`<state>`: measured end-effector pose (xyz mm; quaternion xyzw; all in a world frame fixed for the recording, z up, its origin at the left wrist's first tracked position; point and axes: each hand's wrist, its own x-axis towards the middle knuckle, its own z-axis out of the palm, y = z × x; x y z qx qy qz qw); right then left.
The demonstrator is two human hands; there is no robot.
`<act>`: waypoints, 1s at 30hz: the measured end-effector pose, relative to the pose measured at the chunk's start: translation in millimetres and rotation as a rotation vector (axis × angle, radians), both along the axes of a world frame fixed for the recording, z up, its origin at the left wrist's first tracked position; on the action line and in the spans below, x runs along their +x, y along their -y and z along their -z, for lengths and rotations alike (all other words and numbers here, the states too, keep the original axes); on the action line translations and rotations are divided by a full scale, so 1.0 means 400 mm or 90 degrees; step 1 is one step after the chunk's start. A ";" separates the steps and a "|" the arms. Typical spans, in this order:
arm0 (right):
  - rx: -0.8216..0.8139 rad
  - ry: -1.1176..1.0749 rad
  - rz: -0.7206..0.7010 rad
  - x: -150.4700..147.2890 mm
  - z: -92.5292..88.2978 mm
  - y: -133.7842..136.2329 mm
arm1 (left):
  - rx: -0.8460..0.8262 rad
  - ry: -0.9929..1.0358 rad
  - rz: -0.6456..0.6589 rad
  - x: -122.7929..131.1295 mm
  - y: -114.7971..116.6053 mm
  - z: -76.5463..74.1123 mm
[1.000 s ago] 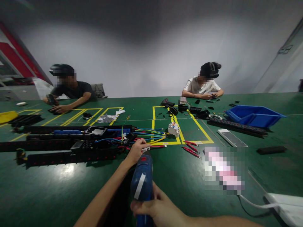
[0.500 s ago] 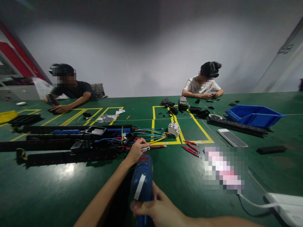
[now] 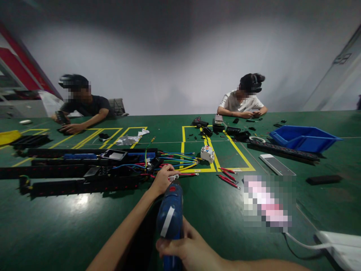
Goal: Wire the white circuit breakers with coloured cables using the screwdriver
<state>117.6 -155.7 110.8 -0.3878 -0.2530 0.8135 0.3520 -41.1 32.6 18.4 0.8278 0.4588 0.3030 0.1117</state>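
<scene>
My right hand [image 3: 194, 244] is wrapped round the grip of a blue cordless drill [image 3: 169, 214] with a strip of white tape on its back. The drill's front end points away from me and meets a small white part [image 3: 173, 177]. My left hand [image 3: 163, 180] closes on that white part, mostly hidden by fingers and drill; its kind is unclear. Beside the left hand, blue, yellow and red wires [image 3: 180, 162] with ring lugs run out of long black power strips [image 3: 84, 188]. A white circuit breaker [image 3: 207, 154] sits near the wire ends.
Short red wires [image 3: 228, 177] lie right of the drill. Further right are a white phone-like device [image 3: 276, 165], a blue bin [image 3: 304, 138] and a black bar [image 3: 323, 179]. Two people [image 3: 242, 99] sit across the green table [image 3: 113, 229]. A white box [image 3: 341, 244] with a cable stands near right.
Both hands stay almost in place, with the drill still against the white part. Its body has tilted or shifted very slightly.
</scene>
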 end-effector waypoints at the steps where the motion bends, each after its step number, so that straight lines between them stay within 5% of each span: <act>1: 0.000 0.008 -0.002 0.004 -0.008 0.000 | -0.003 0.001 0.001 0.000 -0.001 0.001; 8: -0.003 0.015 -0.056 0.022 -0.062 -0.008 | 0.009 0.000 0.010 -0.005 -0.008 0.011; 30: -0.009 0.034 -0.098 0.009 -0.049 -0.005 | 0.024 -0.001 0.028 -0.005 0.001 0.006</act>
